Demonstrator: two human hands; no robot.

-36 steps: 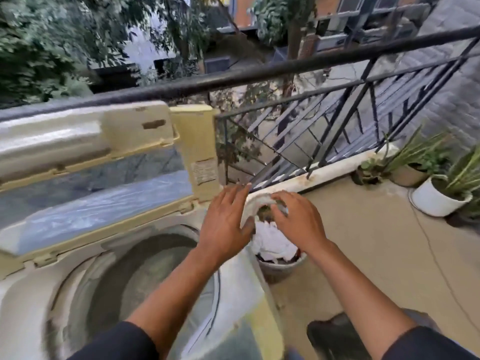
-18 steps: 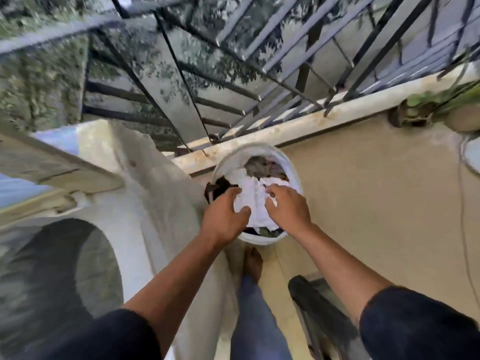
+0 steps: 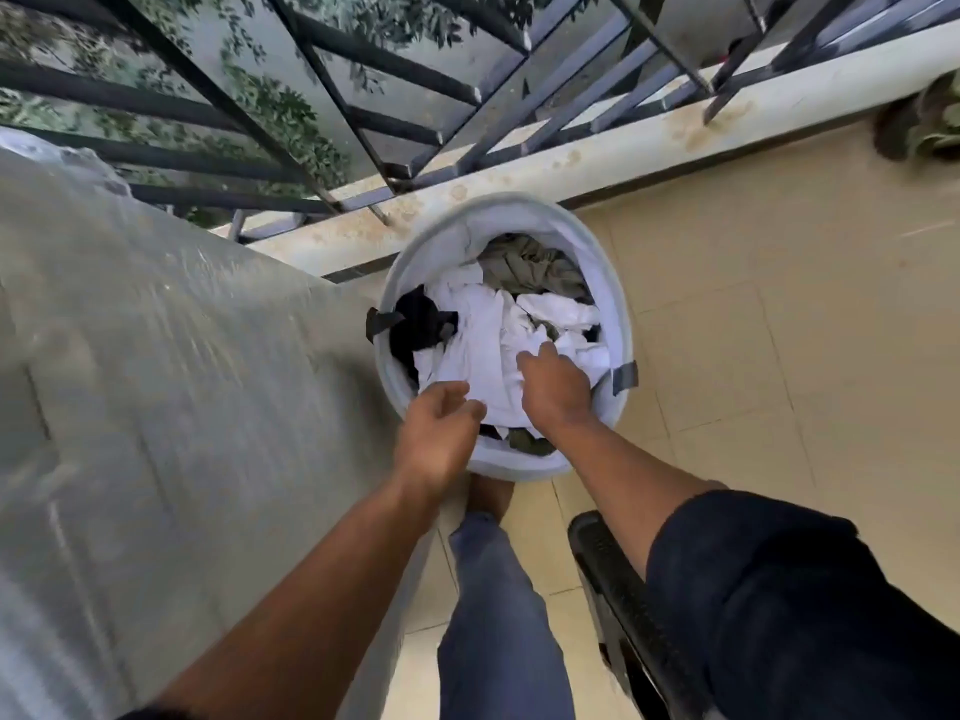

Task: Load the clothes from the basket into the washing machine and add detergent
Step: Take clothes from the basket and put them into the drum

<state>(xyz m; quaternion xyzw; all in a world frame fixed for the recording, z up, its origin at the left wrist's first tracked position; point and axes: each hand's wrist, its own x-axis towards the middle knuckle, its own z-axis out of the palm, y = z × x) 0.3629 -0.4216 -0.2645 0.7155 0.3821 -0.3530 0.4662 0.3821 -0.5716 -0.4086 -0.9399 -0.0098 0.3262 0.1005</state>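
The washing machine (image 3: 171, 407) fills everything off to the left of my hands, its pale plastic-wrapped side running down beside my left forearm (only that side shows here, blurred). Beyond my fingertips the balcony railing (image 3: 395, 111) slants across, standing on a stained ledge (image 3: 597, 153). The tiled floor (image 3: 779, 330) spreads to the right of my right hand.

Directly under both hands sits the round basket (image 3: 618, 314), upright with its mouth opening straight up at me, its far rim just beside the ledge and its left wall beside the machine. It has no long axis from this angle, only a slightly oval rim with dark tabs on the left and right.

Inside, the clothes (image 3: 483, 335) lie crumpled in a heap: white cloth in the middle, an olive piece past my fingertips, a black piece left of them.

My right hand (image 3: 556, 389) reaches down into the white cloth, fingers curled into it. I cannot tell whether it has a real hold. My left hand (image 3: 436, 439) hovers over the near rim, fingers loosely curled, holding nothing.
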